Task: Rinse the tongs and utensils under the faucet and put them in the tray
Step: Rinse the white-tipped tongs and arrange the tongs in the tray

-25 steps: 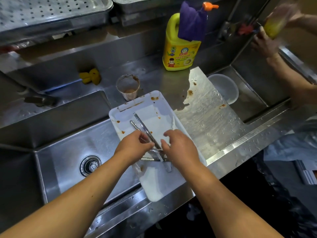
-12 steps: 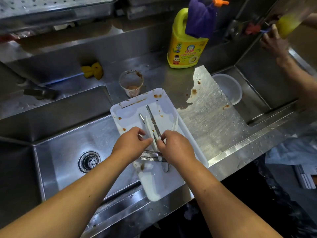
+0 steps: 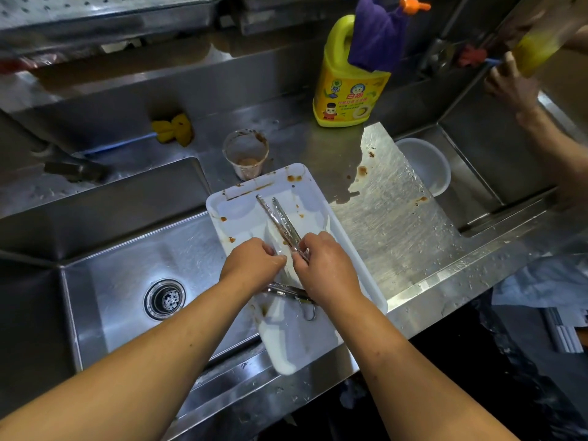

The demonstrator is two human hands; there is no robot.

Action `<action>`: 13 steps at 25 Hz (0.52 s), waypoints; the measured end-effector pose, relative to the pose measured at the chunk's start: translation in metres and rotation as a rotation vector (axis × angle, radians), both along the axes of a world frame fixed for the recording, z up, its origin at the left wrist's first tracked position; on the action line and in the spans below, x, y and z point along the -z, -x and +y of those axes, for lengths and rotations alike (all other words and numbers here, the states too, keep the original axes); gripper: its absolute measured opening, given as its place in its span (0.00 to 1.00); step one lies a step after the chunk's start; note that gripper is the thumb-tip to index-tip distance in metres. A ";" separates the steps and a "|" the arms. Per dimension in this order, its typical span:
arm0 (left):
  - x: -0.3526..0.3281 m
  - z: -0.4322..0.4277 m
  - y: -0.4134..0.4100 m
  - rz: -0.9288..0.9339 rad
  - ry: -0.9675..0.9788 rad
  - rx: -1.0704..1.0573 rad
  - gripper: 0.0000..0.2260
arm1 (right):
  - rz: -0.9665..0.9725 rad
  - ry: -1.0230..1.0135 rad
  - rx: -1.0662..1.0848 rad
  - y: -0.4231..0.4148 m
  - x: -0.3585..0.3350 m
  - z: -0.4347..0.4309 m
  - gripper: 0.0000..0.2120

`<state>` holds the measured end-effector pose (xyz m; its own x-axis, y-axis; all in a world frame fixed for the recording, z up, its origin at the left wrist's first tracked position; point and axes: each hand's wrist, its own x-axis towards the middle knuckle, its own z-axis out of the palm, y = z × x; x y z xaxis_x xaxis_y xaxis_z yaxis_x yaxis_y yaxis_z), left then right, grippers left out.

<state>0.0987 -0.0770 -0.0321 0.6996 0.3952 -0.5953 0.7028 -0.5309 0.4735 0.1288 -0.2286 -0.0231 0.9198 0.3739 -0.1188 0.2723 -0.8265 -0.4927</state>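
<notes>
Head view, both of my hands over the white tray [image 3: 321,198], which sits across the right edge of the left sink basin [image 3: 127,275] and onto the steel counter [image 3: 391,211].

Right hand [image 3: 324,268]: fingers curled together, clamped on the near end of the metal tongs [image 3: 280,222]. The two tong arms lie close together and point away from me toward the far left corner of the tray, raised at a shallow tilt above the tray floor as far as I can tell.

Left hand [image 3: 254,265]: fingers curled in, knuckles touching or nearly touching the right hand. Whether it grips anything I cannot tell; the fingertips are hidden.

More metal utensils [image 3: 286,291] lie in the tray under my wrists, crosswise, with a wire hook showing on their near side. Exact kind not readable.

Tray floor carries brown sauce smears, mostly along the far rim and left side.

Surroundings: drain [image 3: 164,299] in the basin, left of the tray. Sauce-stained plastic cup [image 3: 246,154] just beyond the tray's far edge. Yellow detergent jug [image 3: 346,90] farther back, purple cloth [image 3: 377,33] draped on it. Yellow sponge [image 3: 173,130] at far left on the ledge. Faucet spout [image 3: 76,170] at the far left of the basin; no water seen on the tongs. Second person's hand [image 3: 509,84] at far right over the other sink, where a white bowl [image 3: 424,165] rests.
</notes>
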 end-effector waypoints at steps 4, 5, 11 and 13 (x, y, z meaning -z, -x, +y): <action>-0.002 -0.003 0.007 0.019 0.021 -0.016 0.10 | -0.016 -0.051 0.026 -0.003 -0.001 0.013 0.09; -0.002 -0.002 0.009 -0.001 0.028 -0.051 0.10 | 0.018 -0.046 0.026 -0.004 -0.002 0.017 0.08; -0.008 0.013 0.018 -0.207 0.457 -0.388 0.19 | -0.018 -0.083 -0.101 0.016 0.000 0.033 0.08; -0.006 0.018 0.020 -0.192 0.479 -0.438 0.13 | -0.012 -0.105 -0.179 0.020 0.001 0.031 0.09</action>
<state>0.0789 -0.0587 -0.0266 0.6456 0.3895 -0.6569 0.6854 0.0838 0.7233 0.1093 -0.1978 -0.0242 0.8386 0.5415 -0.0601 0.4166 -0.7084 -0.5698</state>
